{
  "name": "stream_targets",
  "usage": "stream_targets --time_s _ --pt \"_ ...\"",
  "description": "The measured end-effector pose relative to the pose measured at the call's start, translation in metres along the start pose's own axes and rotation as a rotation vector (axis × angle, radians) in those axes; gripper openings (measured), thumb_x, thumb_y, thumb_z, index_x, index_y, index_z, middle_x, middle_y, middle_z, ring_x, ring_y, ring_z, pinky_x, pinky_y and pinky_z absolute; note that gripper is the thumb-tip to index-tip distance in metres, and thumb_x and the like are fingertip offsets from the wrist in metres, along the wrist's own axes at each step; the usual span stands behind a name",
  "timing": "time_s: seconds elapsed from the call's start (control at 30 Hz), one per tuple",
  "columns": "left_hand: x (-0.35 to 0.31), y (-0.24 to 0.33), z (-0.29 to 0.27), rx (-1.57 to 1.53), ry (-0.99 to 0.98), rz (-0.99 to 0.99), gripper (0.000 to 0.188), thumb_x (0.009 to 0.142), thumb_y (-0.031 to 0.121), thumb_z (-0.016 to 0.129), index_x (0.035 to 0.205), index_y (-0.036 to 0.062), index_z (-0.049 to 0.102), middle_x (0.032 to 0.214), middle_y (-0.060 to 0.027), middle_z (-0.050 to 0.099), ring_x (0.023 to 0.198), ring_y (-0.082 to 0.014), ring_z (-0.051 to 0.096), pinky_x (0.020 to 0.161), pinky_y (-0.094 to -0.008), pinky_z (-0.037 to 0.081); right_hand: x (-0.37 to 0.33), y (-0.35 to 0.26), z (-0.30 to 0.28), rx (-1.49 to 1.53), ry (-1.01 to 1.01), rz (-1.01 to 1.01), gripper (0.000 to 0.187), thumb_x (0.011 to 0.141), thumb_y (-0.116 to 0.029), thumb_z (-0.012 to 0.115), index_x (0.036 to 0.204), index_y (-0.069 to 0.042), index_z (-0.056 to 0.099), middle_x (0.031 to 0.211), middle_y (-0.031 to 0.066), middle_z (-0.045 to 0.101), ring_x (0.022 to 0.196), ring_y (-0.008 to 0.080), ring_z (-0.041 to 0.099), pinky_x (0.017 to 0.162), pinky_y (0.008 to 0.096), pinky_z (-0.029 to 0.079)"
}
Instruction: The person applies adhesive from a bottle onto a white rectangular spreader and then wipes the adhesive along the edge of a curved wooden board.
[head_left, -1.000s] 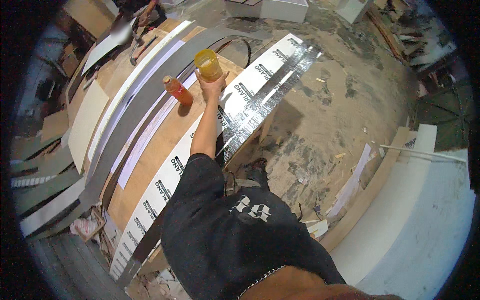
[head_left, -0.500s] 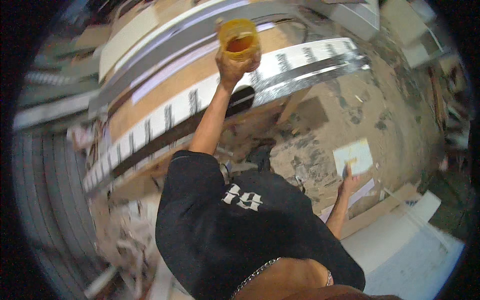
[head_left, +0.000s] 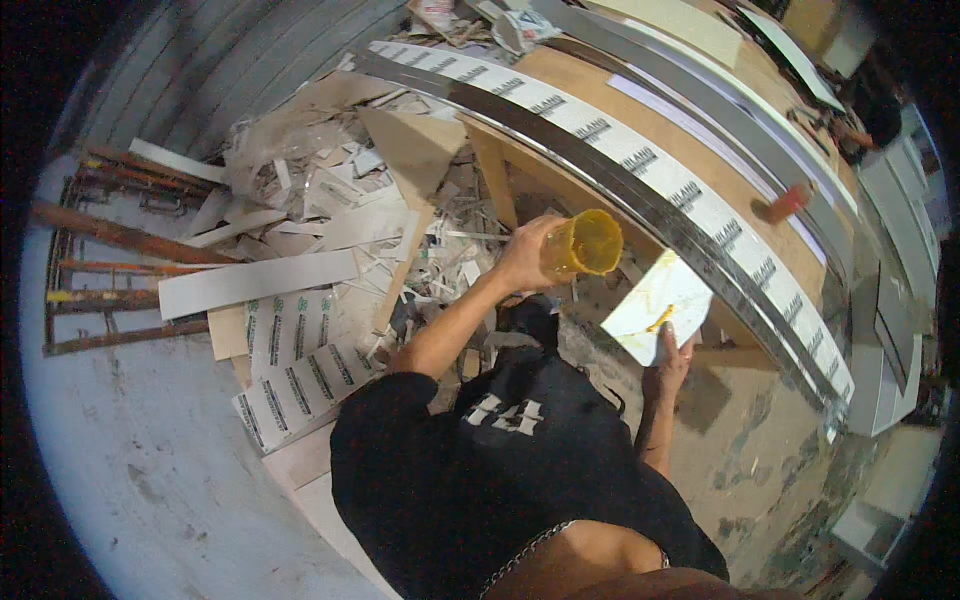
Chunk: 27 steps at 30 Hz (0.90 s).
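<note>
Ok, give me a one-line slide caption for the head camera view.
Left hand tilts a yellow cup while right hand holds a white board piece.

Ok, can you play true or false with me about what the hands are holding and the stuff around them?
1. The left hand holds a yellow cup. True.
2. The right hand is empty. False: it holds a white board with a yellow smear on it.
3. The cup is tipped on its side, mouth toward the board. True.
4. The cup stands on the bench. False: it is held in the air, below the bench edge.
5. A pile of scraps lies on the floor to the left. True.
</note>
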<state>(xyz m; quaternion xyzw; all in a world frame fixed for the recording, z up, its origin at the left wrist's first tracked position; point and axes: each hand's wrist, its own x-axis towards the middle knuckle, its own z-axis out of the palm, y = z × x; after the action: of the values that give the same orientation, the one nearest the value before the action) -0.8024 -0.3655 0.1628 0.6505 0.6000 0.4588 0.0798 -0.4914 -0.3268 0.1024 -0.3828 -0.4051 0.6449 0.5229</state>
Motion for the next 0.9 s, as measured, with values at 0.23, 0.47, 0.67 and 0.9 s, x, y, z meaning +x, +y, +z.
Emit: stream_targets --time_s 0.23,0.47,0.67,0.9 --pt "-0.016 -0.060 -0.120 0.315 0.142 -0.031 0.071 0.058 0.029 0.090 0.119 0.0078 0.062 0.115 -0.0134 0.066 0.107 -0.0352 0.063 0.094 -0.0451 0.050 0.029 0.014 0.147 -0.366 -0.340 0.078 0.049 0.092 -0.021 0.071 0.130 0.002 0.053 0.116 0.0120 0.066 0.102 0.0171 0.062 0.091 0.0312 0.048" --pt "0.022 -0.148 -0.277 0.671 0.149 0.203 0.066 0.062 0.034 0.089 0.116 0.0064 0.062 0.111 -0.0123 0.067 0.102 -0.0334 0.065 0.087 -0.0435 0.052 0.053 0.070 0.316 -0.095 -0.481 0.196 0.057 0.089 -0.015 0.069 0.140 0.000 0.047 0.126 0.0120 0.062 0.110 0.0195 0.061 0.096 0.0329 0.048" --pt "0.055 -0.219 -0.381 0.708 0.045 0.331 0.052 0.072 0.022 0.078 0.119 0.0060 0.061 0.115 -0.0121 0.065 0.108 -0.0320 0.062 0.096 -0.0457 0.045 0.052 0.107 0.437 0.065 -0.382 0.206 0.053 0.089 -0.014 0.070 0.136 0.000 0.050 0.122 0.0106 0.064 0.106 0.0181 0.062 0.093 0.0319 0.049" --pt "0.110 -0.267 -0.418 0.729 -0.026 0.415 0.054 0.072 0.023 0.078 0.121 0.0056 0.061 0.118 -0.0109 0.065 0.110 -0.0302 0.061 0.098 -0.0447 0.044 0.080 0.123 0.498 0.137 -0.378 0.218 0.061 0.090 -0.011 0.069 0.144 -0.001 0.043 0.132 0.0120 0.059 0.115 0.0193 0.060 0.096 0.0330 0.049"
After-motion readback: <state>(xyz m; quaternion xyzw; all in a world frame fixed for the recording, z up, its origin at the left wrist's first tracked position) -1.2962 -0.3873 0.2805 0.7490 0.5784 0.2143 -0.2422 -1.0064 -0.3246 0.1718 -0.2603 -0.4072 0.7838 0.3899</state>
